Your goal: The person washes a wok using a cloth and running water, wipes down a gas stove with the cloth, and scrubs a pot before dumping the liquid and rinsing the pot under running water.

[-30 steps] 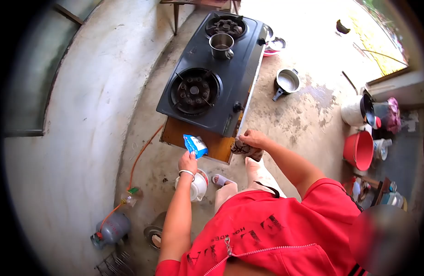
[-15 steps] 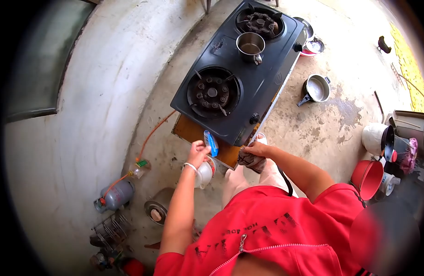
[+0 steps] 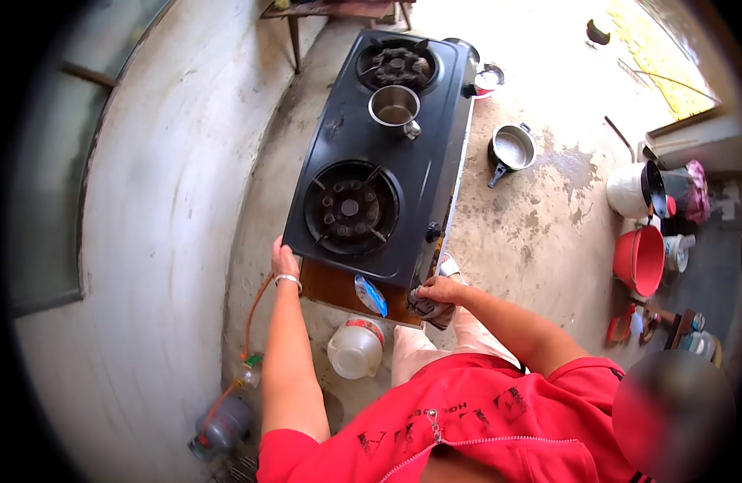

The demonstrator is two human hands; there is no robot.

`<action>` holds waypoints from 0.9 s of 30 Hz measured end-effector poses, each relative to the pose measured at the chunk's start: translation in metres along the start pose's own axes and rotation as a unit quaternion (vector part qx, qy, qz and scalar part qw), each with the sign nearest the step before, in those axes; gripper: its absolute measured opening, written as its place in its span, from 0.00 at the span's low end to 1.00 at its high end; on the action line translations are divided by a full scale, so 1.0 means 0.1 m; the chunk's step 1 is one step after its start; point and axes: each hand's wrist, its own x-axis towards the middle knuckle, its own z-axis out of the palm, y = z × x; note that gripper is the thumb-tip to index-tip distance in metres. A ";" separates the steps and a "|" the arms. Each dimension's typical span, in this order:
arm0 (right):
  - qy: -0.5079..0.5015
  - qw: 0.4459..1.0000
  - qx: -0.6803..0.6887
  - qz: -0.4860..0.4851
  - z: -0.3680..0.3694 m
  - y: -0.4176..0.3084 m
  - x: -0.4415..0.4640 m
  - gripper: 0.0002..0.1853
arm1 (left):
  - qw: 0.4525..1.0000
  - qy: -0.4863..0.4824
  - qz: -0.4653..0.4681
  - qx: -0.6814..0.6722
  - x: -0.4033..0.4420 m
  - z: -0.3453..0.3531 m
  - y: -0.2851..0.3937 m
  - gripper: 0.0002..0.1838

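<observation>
Head view: the blue packet [image 3: 371,295] lies set down; work looks unfinished, the right hand [image 3: 438,290] gripping a cloth [image 3: 433,312]; the left hand [image 3: 285,260] is at the stove's [image 3: 363,143] corner, its grip unclear.

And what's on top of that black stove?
On the stove, a metal mug stands between the near burner and the far burner. The patch directly beneath the mug is covered, so I can't see it.
</observation>
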 end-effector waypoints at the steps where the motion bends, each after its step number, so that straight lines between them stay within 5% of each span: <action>1: -0.002 1.000 -0.016 -0.003 -0.01 -0.02 -0.01 0.33 | 1.000 -0.011 0.008 -0.001 -0.03 0.01 0.04 0.24; 13: 0.057 0.996 -0.066 0.037 0.12 0.02 0.05 0.34 | 0.975 0.047 0.044 0.212 -0.51 0.06 0.35 0.23; 17: 0.026 0.992 -0.121 -0.016 0.11 0.08 0.08 0.31 | 0.989 0.041 0.064 0.124 -0.66 0.04 0.24 0.27; 19: 0.013 0.986 -0.167 -0.022 -0.02 0.04 -0.05 0.29 | 0.982 0.175 0.040 0.052 -0.91 -0.02 0.11 0.28; 21: 0.003 0.979 -0.202 -0.035 -0.20 0.07 -0.18 0.27 | 0.979 0.197 0.000 0.044 -1.25 -0.23 -0.21 0.28; 22: 0.001 0.975 -0.218 -0.036 -0.32 0.14 -0.23 0.26 | 0.981 0.150 -0.058 0.112 -1.57 -0.33 -0.10 0.21; 24: 0.020 0.973 -0.230 -0.022 -0.61 0.39 -0.25 0.25 | 0.988 0.139 -0.004 0.070 -2.25 -0.30 -0.15 0.05; 27: -0.040 0.992 -0.119 0.024 -1.09 0.98 -0.17 0.25 | 0.997 -0.058 -0.055 0.015 -3.14 -0.06 -0.32 0.05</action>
